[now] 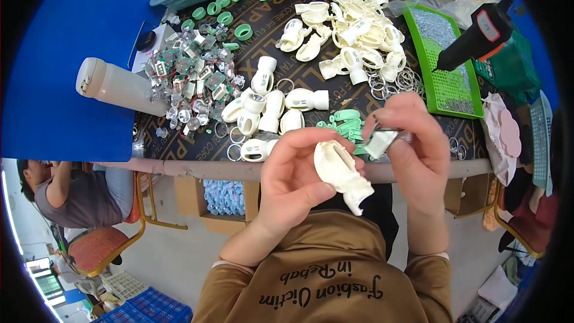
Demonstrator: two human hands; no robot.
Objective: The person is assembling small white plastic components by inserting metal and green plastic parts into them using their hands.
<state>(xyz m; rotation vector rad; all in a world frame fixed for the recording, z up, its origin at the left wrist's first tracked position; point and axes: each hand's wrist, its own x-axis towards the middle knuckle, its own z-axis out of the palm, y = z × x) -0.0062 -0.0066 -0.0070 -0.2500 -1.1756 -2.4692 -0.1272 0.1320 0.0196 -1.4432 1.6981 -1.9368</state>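
At the table's near edge, my left hand (286, 182) is closed round a cream plastic shell half (336, 172), its hollow side facing up and its narrow end pointing to the lower right. Just right of it, my right hand (421, 158) pinches a small electronic module (380, 142) with a white block and thin wires. The module is apart from the shell. Behind my hands lies a small heap of green plastic strips (347, 124). To the left of them are several assembled cream casings (274, 108) with round heads, and metal rings (234, 136) lie among them.
A pile of electronic modules (194, 78) lies left, beside a white bottle (122, 86). Loose cream shells (359, 24) are heaped at the back. Right, a black power screwdriver (475, 33) rests over a green tray (439, 93) of small metal parts. Another person (78, 191) sits at left.
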